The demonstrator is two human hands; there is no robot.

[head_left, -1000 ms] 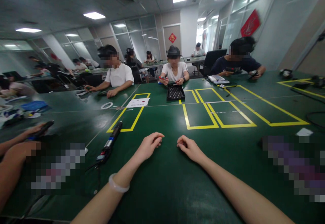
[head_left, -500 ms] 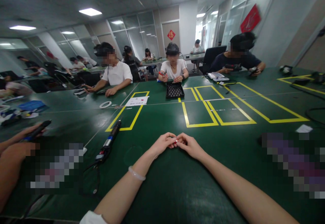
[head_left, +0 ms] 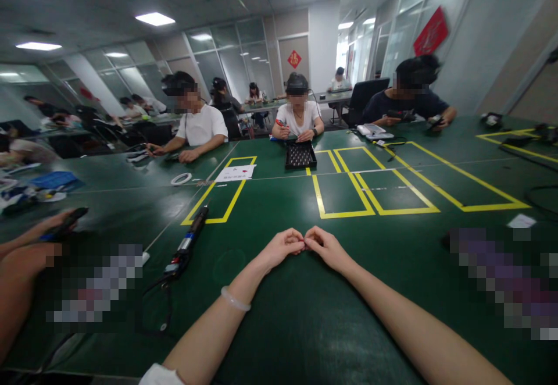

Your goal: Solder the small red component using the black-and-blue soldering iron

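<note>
My left hand (head_left: 283, 246) and my right hand (head_left: 323, 246) meet fingertip to fingertip just above the green table (head_left: 279, 327). Both are closed, with fingers curled and thumbs pressed in. Between the fingertips only a trace of a small red piece (head_left: 302, 245) shows; the fingers hide most of it, and its kind cannot be made out. A pale bangle (head_left: 235, 299) circles my left wrist. Left of my hands lies a black pen-shaped electric screwdriver (head_left: 187, 242) with a blue band and a cord.
Yellow tape rectangles (head_left: 349, 216) mark the table ahead. Across it, a person works over a black tray (head_left: 300, 156) of small parts. A printed sheet (head_left: 235, 173) and a white tape roll (head_left: 181, 179) lie left of the tray. At far left, another person's hand (head_left: 56, 222) holds a dark tool.
My fingertips have shifted slightly on the small red piece, which shows less now than before. My arms stay in nearly the same place. The person opposite has moved a hand a little.
</note>
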